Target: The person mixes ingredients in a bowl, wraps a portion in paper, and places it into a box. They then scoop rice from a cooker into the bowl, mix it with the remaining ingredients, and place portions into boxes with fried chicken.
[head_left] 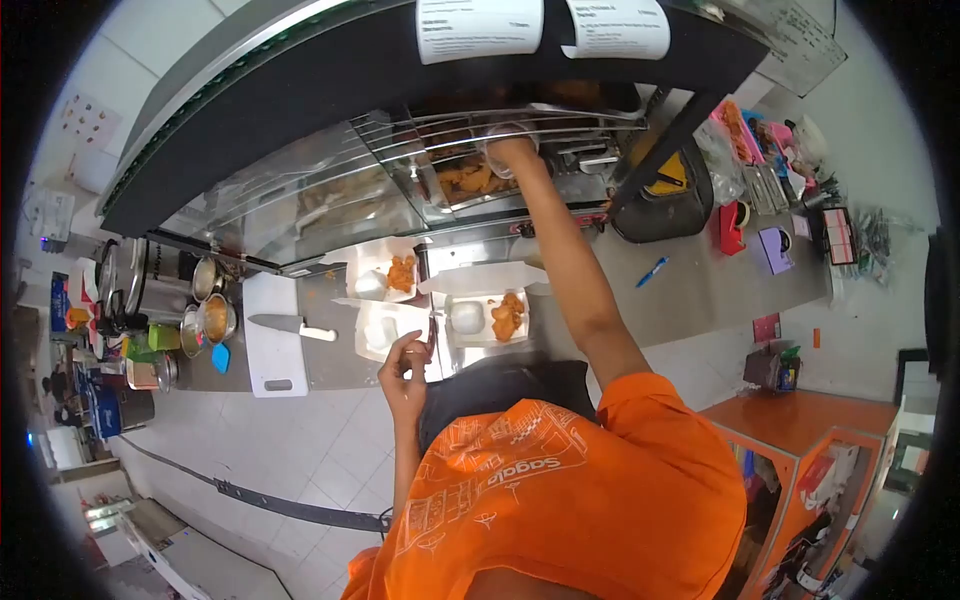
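Observation:
My right hand (pixel 514 152) reaches into the glass food display case, under the wire rack. It is closed around a clear, rounded plastic item (pixel 497 160), perhaps a container; its fingers are partly hidden. Below it lies a tray of fried food (pixel 468 185). My left hand (pixel 404 372) hangs at the counter's front edge, fingers loosely bent and apart, beside a white box with rice (pixel 380 332). Two more open boxes each hold a rice mound (pixel 466 318) and orange-brown fried pieces (pixel 507 316); one is right of my left hand, the other (pixel 371 285) farther back.
To the left, a knife (pixel 290 325) lies across a white cutting board (pixel 273 350), near metal bowls (pixel 215 318). On the right stand a black bin-like container (pixel 665 215), a blue pen (pixel 652 272) and a red tape dispenser (pixel 733 228). The case's dark frame (pixel 330 130) overhangs the counter.

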`<state>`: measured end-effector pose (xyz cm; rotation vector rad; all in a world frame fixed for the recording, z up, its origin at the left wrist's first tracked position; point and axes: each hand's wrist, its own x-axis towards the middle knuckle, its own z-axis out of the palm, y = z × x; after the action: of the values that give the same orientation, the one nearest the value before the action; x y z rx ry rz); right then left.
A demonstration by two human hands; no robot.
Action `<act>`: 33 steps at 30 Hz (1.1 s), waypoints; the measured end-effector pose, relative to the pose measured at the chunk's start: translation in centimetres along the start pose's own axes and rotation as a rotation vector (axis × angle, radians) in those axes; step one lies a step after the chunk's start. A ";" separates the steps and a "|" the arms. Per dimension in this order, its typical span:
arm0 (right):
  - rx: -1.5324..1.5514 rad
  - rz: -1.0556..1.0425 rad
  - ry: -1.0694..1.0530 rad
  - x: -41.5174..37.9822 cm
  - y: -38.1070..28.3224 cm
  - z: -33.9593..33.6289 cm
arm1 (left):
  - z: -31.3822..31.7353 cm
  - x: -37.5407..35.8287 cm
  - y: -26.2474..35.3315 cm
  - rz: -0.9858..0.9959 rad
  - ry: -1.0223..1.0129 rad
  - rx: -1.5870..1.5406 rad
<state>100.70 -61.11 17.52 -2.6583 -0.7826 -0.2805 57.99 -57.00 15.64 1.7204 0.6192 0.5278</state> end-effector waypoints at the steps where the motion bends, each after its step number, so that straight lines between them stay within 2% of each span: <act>1: -0.053 0.005 -0.095 0.9 0.1 0.4 | -0.4 0.1 -0.1 0.002 0.010 -0.003; 2: 0.002 0.054 0.066 1.8 0.4 2.9 | -0.7 0.2 -0.2 -0.034 0.036 -0.018; 3: 0.001 0.049 0.062 2.5 0.5 4.4 | -1.1 0.1 -0.3 -0.072 0.057 -0.030; 5: 0.114 0.084 0.301 3.3 0.0 5.2 | -1.8 0.5 -1.0 -0.081 0.063 -0.038; 6: 0.111 0.085 0.300 3.1 0.1 4.8 | -2.1 0.6 -1.3 -0.090 0.065 -0.044; 8: -0.213 -0.063 -0.151 2.6 1.0 3.0 | -2.6 1.0 -1.8 -0.074 0.056 -0.057; 9: -0.216 -0.062 -0.149 2.4 1.5 2.3 | -2.9 1.3 -1.9 -0.058 0.049 -0.066; 11: -0.126 0.010 -0.321 2.2 2.2 1.1 | -3.3 1.8 -1.7 -0.044 0.051 -0.050; 12: -0.132 0.004 -0.325 1.5 2.3 0.6 | -3.5 1.7 -1.7 -0.040 0.052 -0.027; 15: 0.056 -0.117 0.018 -1.0 2.4 -0.4 | -3.8 2.0 -2.5 -0.065 0.063 -0.079; 22: -0.161 -0.080 -0.046 -0.3 4.8 1.6 | -3.8 3.1 -2.2 -0.087 0.013 -0.071; 24: 0.086 -0.109 0.027 -0.7 5.9 1.6 | -3.9 3.2 -2.4 -0.086 0.013 -0.043; 28: 0.121 -0.060 0.004 -1.7 7.1 0.0 | -3.9 2.8 -3.0 -0.078 0.052 -0.072; 32: 0.080 -0.056 0.021 -1.9 4.4 -0.9 | -3.8 2.0 -3.0 -0.094 0.077 -0.055; 33: 0.035 -0.049 -0.113 -2.0 2.6 -0.9 | -3.7 1.9 -3.2 -0.098 0.078 -0.045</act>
<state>100.39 -64.50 17.03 -2.6437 -0.8807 -0.1281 56.69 -52.47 13.38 1.6247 0.7378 0.5374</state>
